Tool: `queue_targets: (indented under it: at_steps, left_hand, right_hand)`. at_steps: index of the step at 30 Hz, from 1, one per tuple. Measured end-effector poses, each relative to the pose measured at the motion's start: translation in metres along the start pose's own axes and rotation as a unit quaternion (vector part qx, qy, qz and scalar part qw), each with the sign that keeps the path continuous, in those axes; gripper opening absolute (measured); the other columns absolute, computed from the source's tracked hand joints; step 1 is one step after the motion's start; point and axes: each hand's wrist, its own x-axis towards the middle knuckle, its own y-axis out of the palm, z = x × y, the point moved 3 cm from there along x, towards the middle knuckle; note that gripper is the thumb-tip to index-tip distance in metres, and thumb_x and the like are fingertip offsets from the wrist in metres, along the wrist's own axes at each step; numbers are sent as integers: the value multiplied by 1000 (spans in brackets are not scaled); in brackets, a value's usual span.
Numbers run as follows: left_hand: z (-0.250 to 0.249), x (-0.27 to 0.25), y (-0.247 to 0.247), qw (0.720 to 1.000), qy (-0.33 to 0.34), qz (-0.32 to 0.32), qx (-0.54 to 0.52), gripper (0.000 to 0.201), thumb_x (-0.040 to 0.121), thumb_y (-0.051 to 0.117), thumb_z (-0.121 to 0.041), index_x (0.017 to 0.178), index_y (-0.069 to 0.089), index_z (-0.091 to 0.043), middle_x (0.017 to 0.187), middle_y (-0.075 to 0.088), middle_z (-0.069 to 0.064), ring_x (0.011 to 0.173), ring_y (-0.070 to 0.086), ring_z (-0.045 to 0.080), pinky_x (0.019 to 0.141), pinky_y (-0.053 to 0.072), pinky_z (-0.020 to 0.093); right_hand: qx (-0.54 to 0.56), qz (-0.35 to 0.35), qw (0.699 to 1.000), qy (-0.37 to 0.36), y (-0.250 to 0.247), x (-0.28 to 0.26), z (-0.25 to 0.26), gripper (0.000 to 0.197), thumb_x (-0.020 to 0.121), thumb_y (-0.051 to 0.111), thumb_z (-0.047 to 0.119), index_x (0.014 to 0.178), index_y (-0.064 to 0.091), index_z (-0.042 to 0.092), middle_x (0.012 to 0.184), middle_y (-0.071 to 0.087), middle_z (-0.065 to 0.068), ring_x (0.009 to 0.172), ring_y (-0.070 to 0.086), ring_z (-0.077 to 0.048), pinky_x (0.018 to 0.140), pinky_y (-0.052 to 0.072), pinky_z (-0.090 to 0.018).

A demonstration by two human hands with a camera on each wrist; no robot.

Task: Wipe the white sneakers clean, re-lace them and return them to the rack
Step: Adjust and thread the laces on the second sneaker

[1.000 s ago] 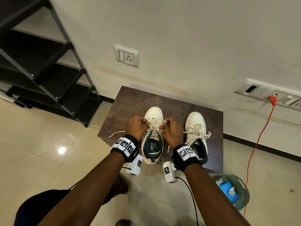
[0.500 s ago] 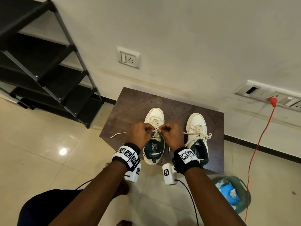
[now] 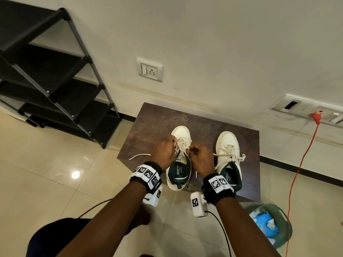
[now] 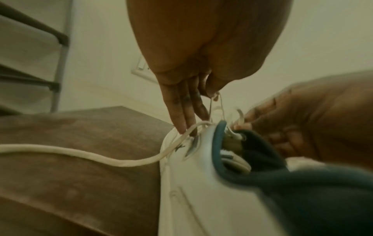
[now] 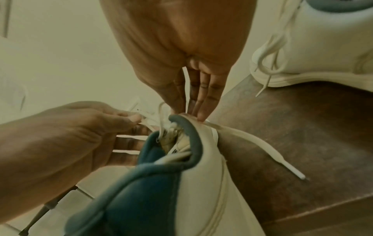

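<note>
Two white sneakers with dark green lining stand toes-away on a small brown table. Over the left sneaker both hands meet at the top eyelets. My left hand pinches a loop of its white lace between thumb and fingers, and the lace's free end trails left across the table. My right hand pinches the lace by the tongue; the other free end lies on the table. The right sneaker stands laced and tied, with nothing touching it.
A black shoe rack stands on the floor at the left against the wall. A green bin with blue and white scraps sits below the table's right corner. An orange cable hangs from a wall socket at the right.
Both hands have drawn closer together over the left sneaker's tongue and keep working the lace. The loose lace end at the left has shifted slightly. The head view moved a little.
</note>
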Motion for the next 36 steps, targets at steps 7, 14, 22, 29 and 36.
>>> queue_targets:
  at_steps: [7, 14, 22, 29, 36]
  left_hand:
    - [15, -5, 3, 989, -62, -35, -131, 18, 96, 65, -20, 112, 58, -22, 93, 68, -4, 86, 66, 14, 78, 55, 33]
    - [14, -4, 9, 989, -94, -85, -75, 7, 88, 71, -14, 92, 75, -19, 86, 74, -2, 83, 69, 18, 74, 55, 31]
    - [20, -15, 6, 947, -122, -135, -267, 26, 99, 55, -4, 93, 54, -30, 89, 71, 4, 84, 73, 21, 81, 60, 47]
    - [18, -5, 10, 962, -162, -77, -206, 17, 81, 83, -23, 89, 74, -12, 82, 74, 1, 77, 70, 15, 76, 59, 34]
    - [13, -5, 9, 976, -147, -63, -147, 14, 92, 71, -17, 80, 77, -11, 80, 74, 3, 76, 68, 20, 74, 56, 33]
  right_hand:
    - [-84, -10, 996, -28, -5, 2, 14, 14, 91, 59, 11, 102, 67, 12, 96, 72, -10, 89, 66, -30, 79, 54, -42]
    - [-3, 13, 1000, 10, -3, -5, 7, 17, 90, 70, 19, 106, 65, 19, 94, 72, 2, 87, 68, -16, 83, 57, -42]
    - [-24, -4, 1000, 18, -2, -3, 9, 15, 89, 70, 22, 102, 74, 16, 96, 76, -5, 90, 70, -24, 81, 55, -37]
    - [-54, -58, 997, -22, -13, -8, 26, 10, 92, 64, 17, 101, 70, 16, 95, 74, -4, 87, 67, -22, 75, 52, -33]
    - [-57, -20, 998, 23, -5, -12, 21, 14, 87, 74, 26, 100, 74, 20, 93, 75, 2, 87, 70, -17, 78, 55, -32]
